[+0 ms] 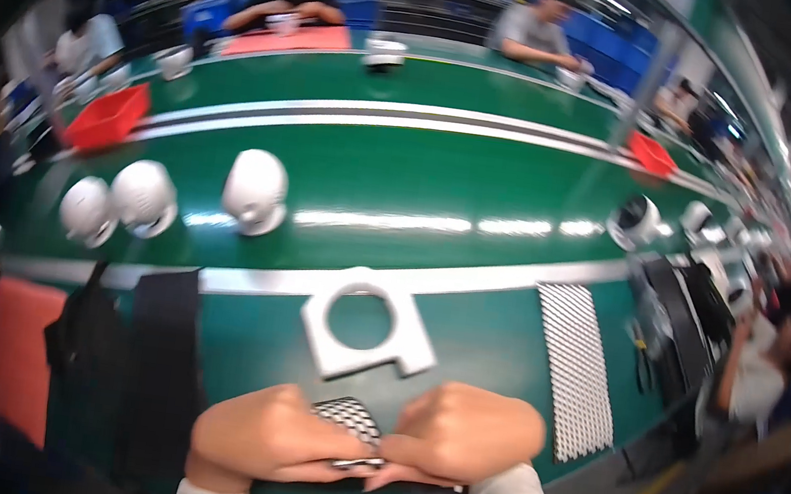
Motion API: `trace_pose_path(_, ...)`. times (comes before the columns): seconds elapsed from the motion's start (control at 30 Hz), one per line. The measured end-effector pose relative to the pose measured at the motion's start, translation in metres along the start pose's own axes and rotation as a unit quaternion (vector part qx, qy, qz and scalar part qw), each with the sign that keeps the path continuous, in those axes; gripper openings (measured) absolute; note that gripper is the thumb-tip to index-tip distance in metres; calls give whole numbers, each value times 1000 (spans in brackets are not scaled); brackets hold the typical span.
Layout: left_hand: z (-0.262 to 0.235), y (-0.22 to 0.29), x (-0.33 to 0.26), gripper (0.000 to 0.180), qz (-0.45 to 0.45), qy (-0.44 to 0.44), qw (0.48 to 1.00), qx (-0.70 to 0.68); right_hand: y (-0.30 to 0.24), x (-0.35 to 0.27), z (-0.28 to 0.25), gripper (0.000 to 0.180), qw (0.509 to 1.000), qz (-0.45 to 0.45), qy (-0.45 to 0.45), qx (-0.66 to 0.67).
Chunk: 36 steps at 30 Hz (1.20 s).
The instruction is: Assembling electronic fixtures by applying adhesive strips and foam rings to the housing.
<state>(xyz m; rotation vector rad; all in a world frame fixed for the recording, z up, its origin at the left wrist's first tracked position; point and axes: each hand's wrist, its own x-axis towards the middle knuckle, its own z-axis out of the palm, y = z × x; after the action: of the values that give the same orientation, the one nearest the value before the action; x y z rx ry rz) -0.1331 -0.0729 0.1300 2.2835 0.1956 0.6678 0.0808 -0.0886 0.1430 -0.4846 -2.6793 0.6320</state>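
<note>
Close to my body, a small black sheet with rows of white dots (350, 419) is held between my two hands, bent or curled. My left hand (266, 430) is closed around its left side. My right hand (455, 437) is closed at its right end, the thumbs almost meeting there. My fingers hide much of the sheet, and motion blurs them a little. Just beyond my hands lies a white block with a round hole (314, 331) and a notch at its near right corner.
A larger dotted sheet (574, 371) lies to the right, near black-handled tools (643, 365). Dark mats (165, 347) and a red mat (20, 348) are at left. White domed housings (256, 191) stand on the green belt (405, 173). Red bins (108, 114) and several co-workers are farther off.
</note>
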Motion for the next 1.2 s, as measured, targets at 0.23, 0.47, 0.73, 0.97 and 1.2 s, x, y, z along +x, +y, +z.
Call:
trace_pose_path(0.23,-2,5,4,17,-38,7,999,11,47,2,-19,29,983,89,-14,158)
trace_pose_path(0.47,-1,9,-2,19,45,20,999,4,128,4,42,63,984,129,-96,72)
trace_pose_path(0.73,0,22,-16,10,4,106,994,-26,90,26,39,45,959,236,-151,44)
trace_pose_path(0.97,-24,24,-56,11,-52,150,987,-16,138,186,85,30,996,65,-61,3)
trace_pose_path(1.2,-53,18,-88,11,-112,105,988,-5,219,304,171,51,983,105,-75,-134)
